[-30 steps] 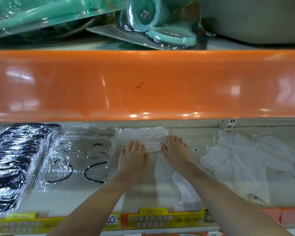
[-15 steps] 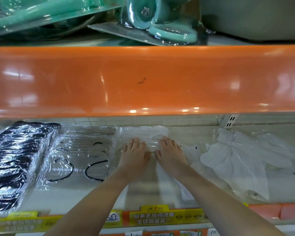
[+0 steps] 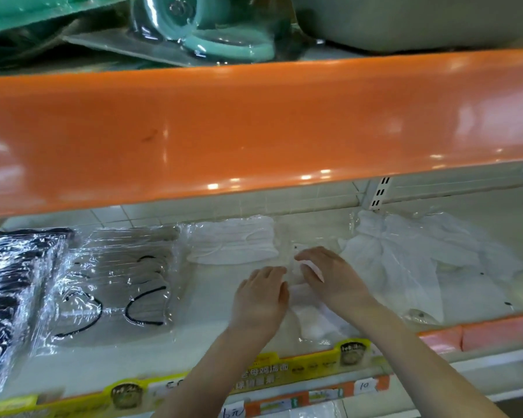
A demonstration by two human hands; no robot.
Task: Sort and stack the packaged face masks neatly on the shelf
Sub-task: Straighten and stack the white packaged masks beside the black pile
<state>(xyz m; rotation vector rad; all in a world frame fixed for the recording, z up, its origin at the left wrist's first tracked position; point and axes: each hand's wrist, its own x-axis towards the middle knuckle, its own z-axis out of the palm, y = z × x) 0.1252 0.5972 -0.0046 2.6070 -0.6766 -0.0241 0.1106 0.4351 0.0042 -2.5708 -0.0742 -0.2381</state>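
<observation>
A stack of white masks [image 3: 233, 245] in clear wrap lies at the back middle of the lower shelf [image 3: 212, 354]. In front of it and to the right lies one clear pack with a white mask [image 3: 313, 325]. My right hand [image 3: 332, 277] pinches that pack's far end between thumb and fingers. My left hand [image 3: 261, 297] touches the pack's left edge with nearly straight fingers. To the right is a loose heap of white packaged masks [image 3: 420, 267]. Left of the stack are clear packs with black ear loops [image 3: 118, 282], and black packaged masks [image 3: 9, 282] lie at the far left.
The orange edge of the upper shelf [image 3: 254, 131] hangs low over the lower shelf and hides its back. Teal plastic goods [image 3: 193, 25] sit on top. Yellow and orange price strips [image 3: 284, 375] run along the shelf's front edge.
Both hands have left the white stack at the back and come nearer and to the right, onto a single pack. The view has tilted.
</observation>
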